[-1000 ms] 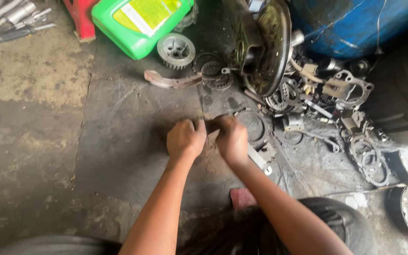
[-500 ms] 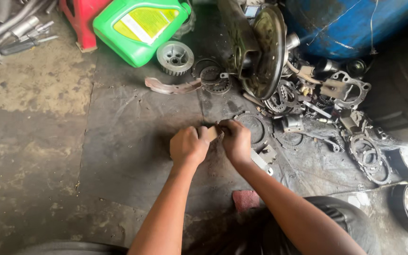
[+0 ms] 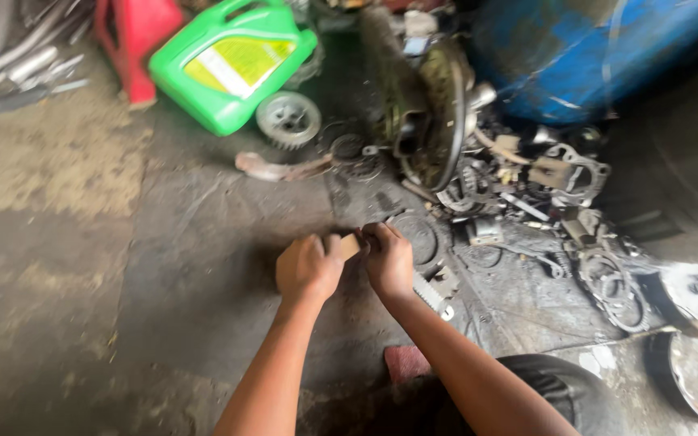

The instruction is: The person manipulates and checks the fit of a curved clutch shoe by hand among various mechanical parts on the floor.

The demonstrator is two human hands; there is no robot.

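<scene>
Both hands are curled shut low over the oily floor, left hand and right hand pinching a small tan strip between them, with the green jug at eleven o'clock.

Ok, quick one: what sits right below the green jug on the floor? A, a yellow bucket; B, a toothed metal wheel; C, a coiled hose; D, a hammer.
B: a round, toothed metal wheel lies on the floor just below the green jug, up and away from both hands.
</scene>
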